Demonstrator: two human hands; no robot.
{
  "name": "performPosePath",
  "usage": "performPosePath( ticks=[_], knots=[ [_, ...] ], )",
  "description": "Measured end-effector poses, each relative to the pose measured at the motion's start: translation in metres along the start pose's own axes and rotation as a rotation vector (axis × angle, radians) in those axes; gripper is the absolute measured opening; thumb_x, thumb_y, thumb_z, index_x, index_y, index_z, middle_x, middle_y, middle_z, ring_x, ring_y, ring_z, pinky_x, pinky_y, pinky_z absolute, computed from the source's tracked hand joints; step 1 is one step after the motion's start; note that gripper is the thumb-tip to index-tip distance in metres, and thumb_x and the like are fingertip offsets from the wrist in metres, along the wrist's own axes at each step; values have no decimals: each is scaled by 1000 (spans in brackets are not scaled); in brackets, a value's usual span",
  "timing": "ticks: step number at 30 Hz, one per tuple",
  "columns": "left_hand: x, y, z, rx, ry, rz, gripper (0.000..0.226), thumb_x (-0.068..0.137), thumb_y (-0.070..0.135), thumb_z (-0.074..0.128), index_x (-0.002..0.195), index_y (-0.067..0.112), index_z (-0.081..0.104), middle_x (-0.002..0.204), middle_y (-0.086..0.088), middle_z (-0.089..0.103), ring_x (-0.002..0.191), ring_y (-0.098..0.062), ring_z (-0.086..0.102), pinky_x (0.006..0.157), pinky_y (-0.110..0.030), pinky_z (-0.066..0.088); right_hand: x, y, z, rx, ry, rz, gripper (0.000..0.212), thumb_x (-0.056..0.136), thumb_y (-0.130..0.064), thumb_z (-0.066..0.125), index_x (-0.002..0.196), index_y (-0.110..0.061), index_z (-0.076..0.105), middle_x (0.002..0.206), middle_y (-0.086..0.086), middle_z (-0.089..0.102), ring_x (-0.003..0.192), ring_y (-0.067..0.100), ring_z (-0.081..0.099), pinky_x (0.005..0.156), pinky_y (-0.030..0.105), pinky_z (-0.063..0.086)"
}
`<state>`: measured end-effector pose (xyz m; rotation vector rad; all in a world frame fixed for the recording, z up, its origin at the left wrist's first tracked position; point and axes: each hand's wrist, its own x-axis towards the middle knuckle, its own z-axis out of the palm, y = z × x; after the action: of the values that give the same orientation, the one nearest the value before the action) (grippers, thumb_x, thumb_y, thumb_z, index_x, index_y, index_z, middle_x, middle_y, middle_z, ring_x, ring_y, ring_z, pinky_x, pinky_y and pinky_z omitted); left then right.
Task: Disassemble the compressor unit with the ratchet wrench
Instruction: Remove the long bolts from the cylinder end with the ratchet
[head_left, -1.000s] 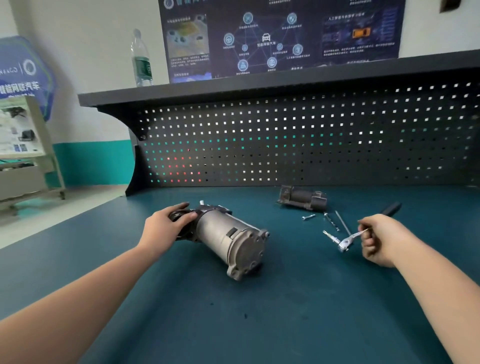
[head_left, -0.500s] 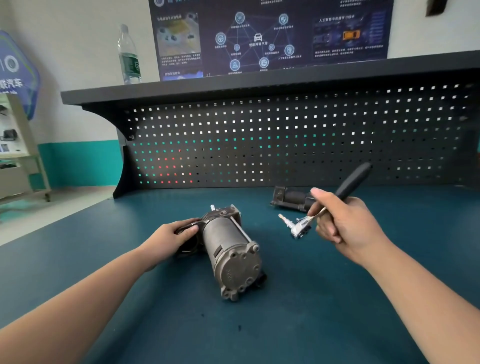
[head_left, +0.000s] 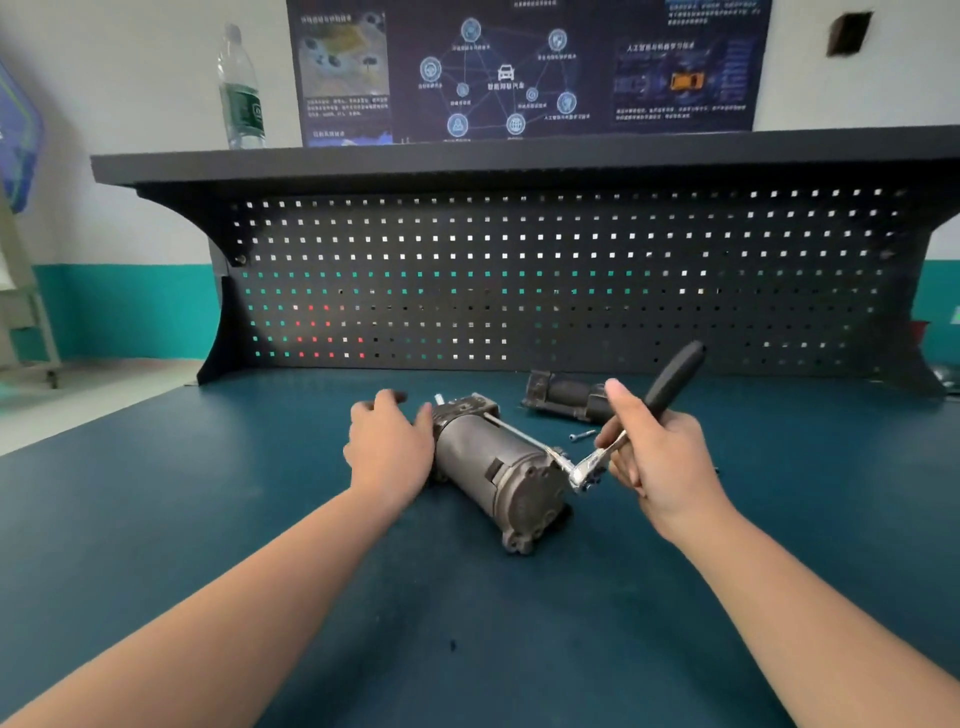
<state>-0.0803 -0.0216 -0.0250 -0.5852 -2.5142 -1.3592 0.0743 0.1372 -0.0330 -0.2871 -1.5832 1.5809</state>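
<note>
Your right hand grips the ratchet wrench by its black handle, its head at the near end cap of the compressor unit; your left hand rests on the unit's far end, fingers loosely spread; the unit lies on its side on the teal bench, a detached part and a loose bolt just behind it; cast metal, it looks heavy and rigid, best steadied at the far housing; the socket's seating on a bolt is hard to make out.
</note>
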Motion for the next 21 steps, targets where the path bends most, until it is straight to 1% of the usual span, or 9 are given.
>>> performPosePath(
  ticks=[1, 3, 5, 7, 8, 10, 13, 15, 21],
  knots=[
    [-18, 16, -6, -132, 94, 84, 22, 93, 30, 50, 108, 14, 56, 113, -6, 54, 104, -21, 52, 84, -28, 38, 1, -2, -1, -17, -25, -2, 53, 76, -55, 66, 45, -11, 61, 31, 0, 30, 31, 13, 25, 46, 26, 23],
    [-52, 43, -12, -325, -34, 91, 15, 91, 21, 50, 79, 12, 55, 78, 3, 61, 71, -13, 57, 61, -27, 42, 1, -6, -3, -72, -76, -15, 56, 72, -60, 68, 45, -11, 62, 31, -1, 30, 31, 13, 25, 45, 26, 24],
    [-82, 64, -8, -556, -456, -197, 20, 91, 15, 48, 75, 4, 56, 60, -6, 61, 49, -17, 56, 44, -23, 45, 2, -10, -4, -140, -95, -38, 56, 76, -57, 65, 44, -12, 61, 31, -2, 30, 31, 13, 26, 43, 23, 25],
    [-100, 78, 5, -747, -786, -511, 19, 95, 17, 49, 83, 4, 54, 69, -12, 58, 54, -21, 58, 41, -20, 48, 1, -13, -5, -216, -89, -77, 54, 83, -49, 64, 42, -13, 60, 31, -4, 31, 31, 11, 27, 40, 20, 26],
    [-104, 81, 15, -832, -844, -602, 19, 96, 19, 49, 82, 7, 52, 73, -11, 53, 59, -21, 56, 46, -22, 50, 0, -13, -5, -248, -83, -98, 54, 86, -45, 63, 42, -13, 60, 31, -6, 32, 31, 10, 28, 39, 19, 27],
    [-108, 85, 32, -1021, -819, -709, 21, 97, 19, 49, 79, 10, 51, 76, -8, 49, 66, -20, 53, 63, -27, 47, 0, -12, -6, -287, -70, -125, 54, 88, -39, 62, 41, -14, 59, 31, -7, 36, 32, 7, 30, 39, 16, 28],
    [-111, 85, 46, -1301, -742, -802, 20, 97, 13, 49, 84, 2, 60, 90, -14, 63, 84, -25, 62, 85, -35, 46, 2, -11, -10, -305, -27, -135, 52, 89, -31, 62, 40, -14, 57, 33, -9, 41, 33, 4, 34, 45, 17, 29],
    [-109, 79, 49, -1405, -773, -850, 20, 95, 13, 53, 83, -1, 62, 88, -17, 69, 88, -29, 66, 82, -39, 50, 4, -13, -12, -264, -11, -124, 52, 90, -26, 60, 40, -14, 56, 33, -10, 39, 32, 4, 32, 43, 17, 29],
    [-98, 69, 54, -1449, -810, -856, 19, 93, 8, 55, 82, -6, 62, 74, -19, 72, 71, -28, 69, 66, -39, 57, 7, -12, -16, -148, 13, -53, 51, 90, -21, 58, 40, -12, 55, 30, -5, 36, 31, 11, 25, 42, 23, 25]
  ],
)
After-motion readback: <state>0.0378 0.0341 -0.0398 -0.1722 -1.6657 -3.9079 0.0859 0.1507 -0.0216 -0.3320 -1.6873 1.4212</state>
